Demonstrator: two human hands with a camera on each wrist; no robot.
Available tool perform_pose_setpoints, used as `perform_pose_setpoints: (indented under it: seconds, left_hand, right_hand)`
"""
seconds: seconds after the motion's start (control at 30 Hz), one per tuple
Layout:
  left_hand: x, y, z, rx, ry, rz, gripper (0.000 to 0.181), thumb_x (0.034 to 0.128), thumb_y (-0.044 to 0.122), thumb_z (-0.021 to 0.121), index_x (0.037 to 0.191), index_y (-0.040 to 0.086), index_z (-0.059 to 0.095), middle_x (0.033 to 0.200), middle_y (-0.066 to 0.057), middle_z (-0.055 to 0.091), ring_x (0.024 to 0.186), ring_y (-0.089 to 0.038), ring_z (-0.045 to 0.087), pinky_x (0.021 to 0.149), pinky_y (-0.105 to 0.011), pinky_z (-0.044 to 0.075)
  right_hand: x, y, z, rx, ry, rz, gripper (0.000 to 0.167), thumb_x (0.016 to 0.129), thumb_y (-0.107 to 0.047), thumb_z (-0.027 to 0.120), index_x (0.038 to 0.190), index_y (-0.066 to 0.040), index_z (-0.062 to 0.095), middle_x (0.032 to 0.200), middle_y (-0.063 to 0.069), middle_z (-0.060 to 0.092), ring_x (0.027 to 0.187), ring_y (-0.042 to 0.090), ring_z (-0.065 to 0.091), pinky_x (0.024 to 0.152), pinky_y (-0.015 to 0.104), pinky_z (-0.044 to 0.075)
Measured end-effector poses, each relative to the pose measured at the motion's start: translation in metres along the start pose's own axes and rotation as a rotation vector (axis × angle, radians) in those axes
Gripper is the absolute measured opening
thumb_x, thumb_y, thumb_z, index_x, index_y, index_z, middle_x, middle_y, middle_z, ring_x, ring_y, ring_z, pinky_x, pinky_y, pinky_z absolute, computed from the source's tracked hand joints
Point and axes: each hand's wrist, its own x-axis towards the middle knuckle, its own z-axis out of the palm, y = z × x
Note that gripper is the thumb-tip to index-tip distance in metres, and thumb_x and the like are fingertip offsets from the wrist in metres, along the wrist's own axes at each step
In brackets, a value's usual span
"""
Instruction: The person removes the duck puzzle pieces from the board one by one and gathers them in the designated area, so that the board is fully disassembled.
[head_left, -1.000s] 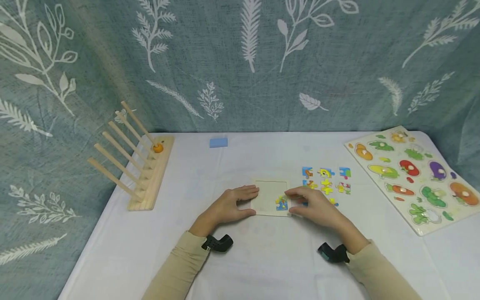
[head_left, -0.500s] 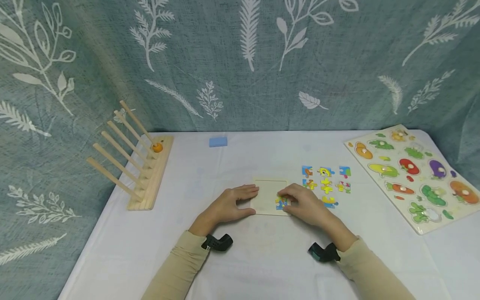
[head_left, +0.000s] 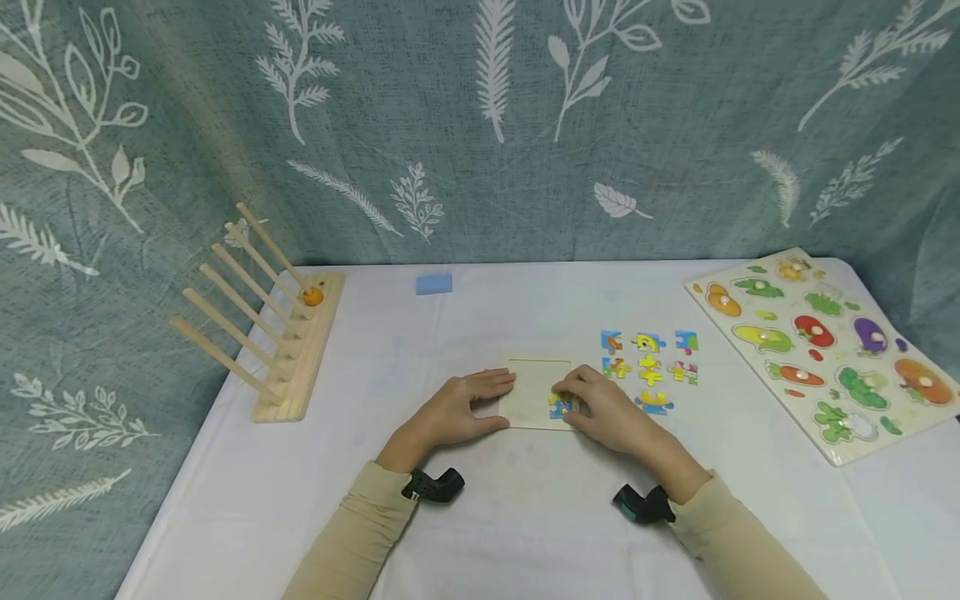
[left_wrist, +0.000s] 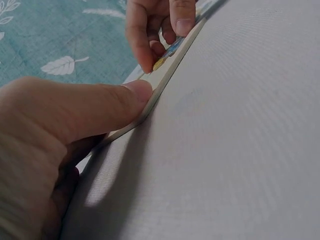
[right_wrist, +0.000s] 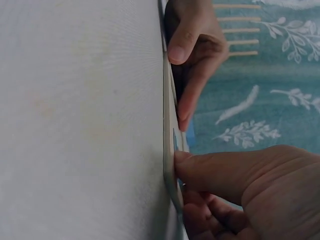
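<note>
A square wooden puzzle tray lies flat on the white table between the hands. One blue-and-yellow puzzle piece sits in its near right corner. My left hand rests at the tray's left side, fingers straight on the border and thumb at the near left corner. With thumb and index finger my right hand pinches the puzzle piece, which it partly covers. In the left wrist view, the piece's yellow edge shows under the right fingertips. The left thumb lies on the tray's border.
Several loose puzzle pieces lie in rows right of the tray. A vegetable peg board fills the far right. On the left stands a wooden base with tilted pegs and an orange bead. A blue block lies at the back.
My right hand has moved left from the tray's right edge onto the corner piece, uncovering a loose piece beside it. The left hand has stayed in place.
</note>
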Motion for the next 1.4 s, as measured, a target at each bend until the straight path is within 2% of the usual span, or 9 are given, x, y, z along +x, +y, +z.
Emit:
perform_pose_setpoints:
  seconds: [0.2,0.4,0.67,0.87,1.07,1.4]
  left_hand:
    - [-0.001,0.001,0.000,-0.004,0.010,-0.002,0.055,0.0830,0.027,0.074,0.130,0.003,0.057,0.138,-0.006,0.053,0.133,-0.024,0.045,0.110,-0.040,0.039]
    - [-0.002,0.002,0.001,-0.010,0.021,0.006,0.055,0.0822,0.027,0.075,0.128,0.002,0.058,0.137,-0.007,0.054,0.133,-0.026,0.045,0.111,-0.041,0.037]
    - [-0.002,0.003,0.003,-0.003,0.034,0.027,0.055,0.0820,0.025,0.075,0.127,-0.001,0.058,0.136,-0.009,0.055,0.132,-0.029,0.046,0.113,-0.040,0.034]
    - [-0.002,0.002,0.003,-0.007,0.043,0.035,0.055,0.0814,0.026,0.075,0.127,-0.001,0.058,0.136,-0.009,0.055,0.132,-0.029,0.046,0.114,-0.038,0.033]
    - [-0.003,0.002,0.002,-0.017,0.037,0.010,0.056,0.0808,0.026,0.076,0.127,0.000,0.058,0.136,-0.008,0.054,0.132,-0.028,0.045,0.114,-0.037,0.032]
    - [-0.001,0.001,0.001,-0.020,0.036,0.009,0.056,0.0811,0.026,0.076,0.127,0.000,0.058,0.136,-0.008,0.055,0.133,-0.027,0.045,0.114,-0.038,0.033]
  right_hand:
    - [0.000,0.003,0.001,0.038,0.028,-0.009,0.034,0.084,-0.013,0.071,0.117,-0.007,0.063,0.113,0.005,0.059,0.090,0.012,0.054,0.079,0.032,0.050]
    - [-0.005,0.004,-0.007,0.105,0.051,-0.004,0.037,0.084,-0.015,0.072,0.119,-0.006,0.062,0.112,0.005,0.063,0.094,0.015,0.059,0.082,0.033,0.053]
    - [-0.023,0.017,-0.028,0.050,0.107,0.021,0.036,0.082,-0.011,0.073,0.117,-0.004,0.064,0.105,0.002,0.065,0.088,0.013,0.058,0.077,0.032,0.053]
    - [-0.047,0.033,-0.049,-0.006,0.118,0.101,0.036,0.084,-0.011,0.071,0.118,-0.003,0.064,0.108,0.006,0.065,0.095,0.019,0.060,0.082,0.039,0.054]
    - [-0.070,0.047,-0.071,-0.033,0.123,0.180,0.038,0.084,-0.010,0.071,0.120,0.000,0.062,0.114,0.016,0.063,0.099,0.030,0.061,0.084,0.047,0.053]
    - [-0.094,0.067,-0.081,-0.064,0.082,0.309,0.042,0.084,-0.011,0.069,0.124,0.001,0.060,0.122,0.024,0.058,0.114,0.041,0.053,0.095,0.057,0.045]
